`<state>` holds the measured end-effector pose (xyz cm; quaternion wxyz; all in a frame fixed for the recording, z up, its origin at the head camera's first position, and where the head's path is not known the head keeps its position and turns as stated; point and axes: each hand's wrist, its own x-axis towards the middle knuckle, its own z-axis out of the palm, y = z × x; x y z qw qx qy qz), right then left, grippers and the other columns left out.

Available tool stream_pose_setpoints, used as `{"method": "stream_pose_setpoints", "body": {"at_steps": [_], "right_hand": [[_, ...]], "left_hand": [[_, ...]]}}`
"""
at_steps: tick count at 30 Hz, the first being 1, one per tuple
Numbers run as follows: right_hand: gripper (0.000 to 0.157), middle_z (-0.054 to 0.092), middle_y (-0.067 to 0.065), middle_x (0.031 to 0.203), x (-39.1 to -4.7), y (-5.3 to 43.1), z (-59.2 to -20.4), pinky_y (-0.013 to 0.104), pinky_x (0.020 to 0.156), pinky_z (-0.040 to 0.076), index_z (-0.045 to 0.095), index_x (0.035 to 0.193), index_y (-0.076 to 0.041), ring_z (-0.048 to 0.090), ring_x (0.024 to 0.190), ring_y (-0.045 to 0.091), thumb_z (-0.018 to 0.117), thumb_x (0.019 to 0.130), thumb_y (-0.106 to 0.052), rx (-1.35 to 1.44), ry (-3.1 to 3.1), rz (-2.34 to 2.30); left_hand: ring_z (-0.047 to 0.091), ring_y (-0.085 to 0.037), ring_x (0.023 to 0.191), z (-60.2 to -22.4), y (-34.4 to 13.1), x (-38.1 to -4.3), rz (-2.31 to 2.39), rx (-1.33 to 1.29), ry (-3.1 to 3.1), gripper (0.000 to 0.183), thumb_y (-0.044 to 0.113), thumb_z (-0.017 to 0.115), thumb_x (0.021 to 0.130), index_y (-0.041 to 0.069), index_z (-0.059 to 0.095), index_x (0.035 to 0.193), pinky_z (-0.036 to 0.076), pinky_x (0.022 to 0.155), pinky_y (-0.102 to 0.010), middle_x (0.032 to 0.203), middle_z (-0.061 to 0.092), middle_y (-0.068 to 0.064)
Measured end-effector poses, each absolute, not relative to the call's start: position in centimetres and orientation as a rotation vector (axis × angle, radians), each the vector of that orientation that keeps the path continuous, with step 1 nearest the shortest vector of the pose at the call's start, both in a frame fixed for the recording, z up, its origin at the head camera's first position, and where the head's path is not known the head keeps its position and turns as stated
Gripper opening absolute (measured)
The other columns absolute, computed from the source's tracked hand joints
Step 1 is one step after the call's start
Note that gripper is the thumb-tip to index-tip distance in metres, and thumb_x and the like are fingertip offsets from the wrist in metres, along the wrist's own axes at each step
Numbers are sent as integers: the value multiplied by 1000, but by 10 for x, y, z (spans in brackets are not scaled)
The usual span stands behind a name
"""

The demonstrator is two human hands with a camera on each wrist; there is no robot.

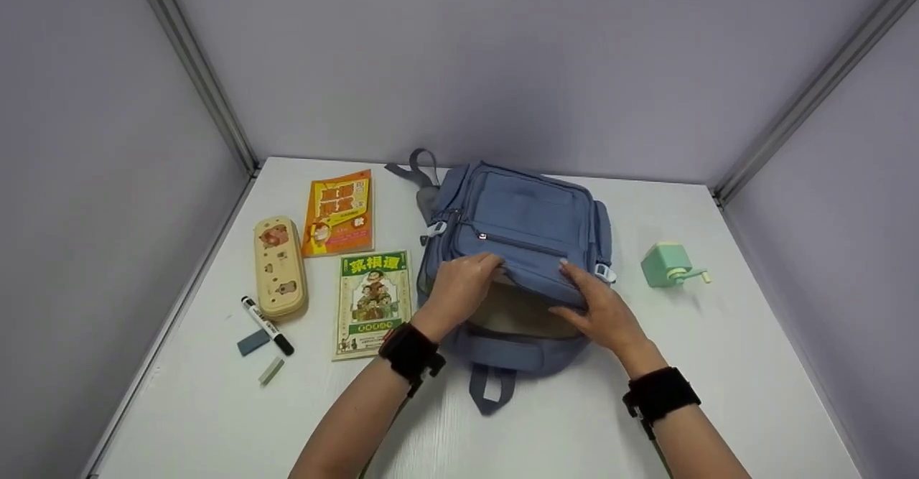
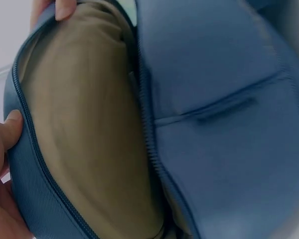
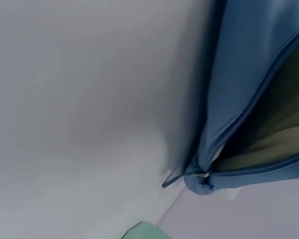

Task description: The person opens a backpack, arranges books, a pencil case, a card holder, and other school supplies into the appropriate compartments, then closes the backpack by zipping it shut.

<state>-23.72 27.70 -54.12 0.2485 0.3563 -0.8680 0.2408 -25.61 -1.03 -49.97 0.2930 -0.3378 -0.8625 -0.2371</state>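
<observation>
A blue backpack (image 1: pixel 535 206) lies on the white table with its zipped main opening facing the person, a beige-brown lining (image 2: pixel 89 109) showing inside. My left hand (image 1: pixel 463 285) grips the upper edge of that opening, its thumb tip at the zipper in the left wrist view. On the right part of the same edge, my right hand (image 1: pixel 607 310) pinches the fabric between thumb and fingers. Together the hands hold the opening apart. Only a sliver of the right hand shows in the right wrist view, beside the zipped edge (image 3: pixel 269 172).
Left of the backpack lie an orange book (image 1: pixel 339 213), a green-and-cream book (image 1: pixel 373 305), a yellow pencil case (image 1: pixel 278 267), a marker (image 1: pixel 267 325), a blue-grey block (image 1: pixel 253 343) and a pale stick-shaped block (image 1: pixel 271 371). A green crank pencil sharpener (image 1: pixel 666 265) stands at right. Grey panels surround the table.
</observation>
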Motion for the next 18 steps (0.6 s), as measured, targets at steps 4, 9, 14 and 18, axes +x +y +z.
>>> {"method": "stream_pose_setpoints", "body": {"at_steps": [4, 9, 14, 18], "right_hand": [[58, 55, 20, 135, -246, 277, -545, 45, 81, 54, 43, 147, -24, 62, 108, 37, 67, 94, -28, 1093, -2174, 451], [47, 62, 19, 113, -255, 269, -540, 42, 68, 56, 54, 141, -24, 65, 88, 32, 64, 96, -14, 1103, -2146, 383], [57, 62, 14, 101, -261, 263, -533, 41, 66, 55, 58, 139, -20, 64, 81, 27, 69, 87, 2, 1002, -2252, 595], [60, 63, 11, 96, -268, 262, -525, 39, 63, 51, 58, 139, -20, 60, 76, 22, 68, 87, 7, 899, -2289, 731]], "left_hand": [[66, -20, 64, -490, -16, -266, -709, -835, -2281, 4, 13, 67, 94, 9, 68, 95, 51, 53, -34, 86, 71, -3], [68, -22, 69, -483, -21, -275, -752, -790, -2334, 9, 15, 66, 95, 8, 69, 98, 54, 59, -37, 88, 72, -5], [68, -20, 74, -480, -28, -276, -802, -757, -2410, 17, 23, 63, 97, 9, 70, 103, 54, 65, -34, 92, 70, -4], [67, -21, 80, -477, -40, -276, -851, -668, -2396, 23, 29, 63, 97, 9, 71, 107, 53, 73, -38, 97, 69, -6]]}}
